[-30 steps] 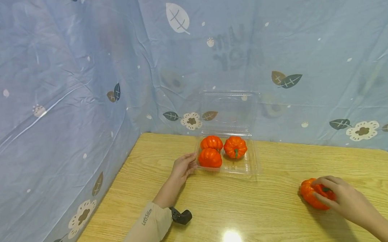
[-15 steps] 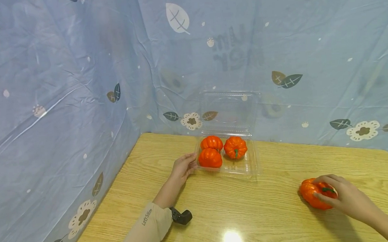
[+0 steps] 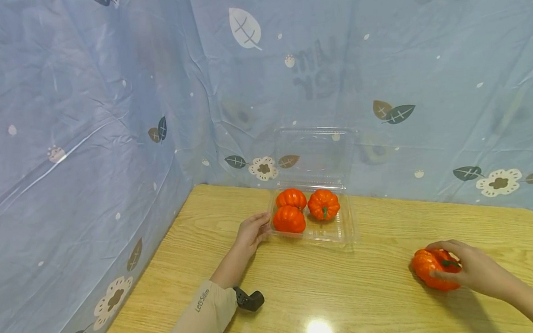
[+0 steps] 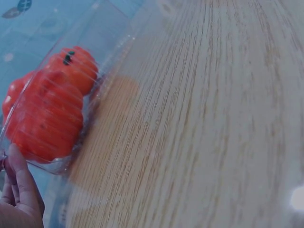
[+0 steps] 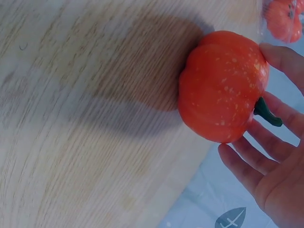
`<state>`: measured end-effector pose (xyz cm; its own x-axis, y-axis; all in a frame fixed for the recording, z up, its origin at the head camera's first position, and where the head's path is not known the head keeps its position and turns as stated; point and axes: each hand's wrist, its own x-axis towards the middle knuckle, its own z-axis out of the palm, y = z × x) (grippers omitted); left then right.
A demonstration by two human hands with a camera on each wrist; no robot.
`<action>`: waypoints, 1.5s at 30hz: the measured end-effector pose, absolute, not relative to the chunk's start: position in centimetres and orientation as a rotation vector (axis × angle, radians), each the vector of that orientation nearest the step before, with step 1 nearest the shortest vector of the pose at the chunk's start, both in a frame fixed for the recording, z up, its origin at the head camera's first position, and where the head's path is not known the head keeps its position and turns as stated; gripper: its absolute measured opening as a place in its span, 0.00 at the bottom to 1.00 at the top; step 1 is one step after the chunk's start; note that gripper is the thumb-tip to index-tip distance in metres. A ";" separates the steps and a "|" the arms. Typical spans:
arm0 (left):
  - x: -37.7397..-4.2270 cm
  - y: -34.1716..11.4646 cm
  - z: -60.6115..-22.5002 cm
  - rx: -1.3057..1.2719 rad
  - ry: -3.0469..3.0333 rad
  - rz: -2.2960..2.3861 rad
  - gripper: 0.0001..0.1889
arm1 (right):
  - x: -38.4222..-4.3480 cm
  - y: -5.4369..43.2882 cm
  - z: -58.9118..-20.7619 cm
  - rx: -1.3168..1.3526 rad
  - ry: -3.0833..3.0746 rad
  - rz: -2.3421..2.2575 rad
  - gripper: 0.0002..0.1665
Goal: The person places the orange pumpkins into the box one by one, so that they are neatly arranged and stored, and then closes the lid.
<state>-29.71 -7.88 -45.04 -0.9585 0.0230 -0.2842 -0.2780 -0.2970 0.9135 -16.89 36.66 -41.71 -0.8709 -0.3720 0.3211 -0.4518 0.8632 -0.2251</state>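
A clear plastic clamshell box [image 3: 323, 233] stands on the table with its lid [image 3: 315, 154] raised. Inside it are three small orange pumpkins: one at the back left [image 3: 291, 199], one at the front left [image 3: 289, 219] and one at the right [image 3: 324, 205]. My left hand [image 3: 251, 231] pinches the box's left edge; its thumb and fingers show at the corner in the left wrist view. Far to the right, my right hand [image 3: 478, 271] holds another orange pumpkin [image 5: 221, 88] by its sides, thumb and fingers spread around it. Its green stem [image 5: 267, 113] points toward the palm.
The wooden table [image 3: 366, 291] ends at a patterned blue cloth [image 3: 423, 70] behind and another stretch of it on the left. A black device [image 3: 249, 299] sits at the left sleeve's cuff [image 3: 220, 300].
My right hand has shifted its fingers on the pumpkin, so more of the green stem shows. The pumpkin has barely moved. My left hand and the box stay where they were.
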 end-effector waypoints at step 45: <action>-29.3 -7.8 -45.0 -0.305 1.765 2.370 0.16 | -17.6 37.2 -41.5 0.757 -2.890 0.609 0.33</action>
<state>-29.33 -7.82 -45.01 -0.9646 0.0140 -0.2634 -0.2563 -0.2846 0.9237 -17.56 37.22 -41.52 -0.8728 -0.4512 0.1862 -0.4880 0.7975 -0.3547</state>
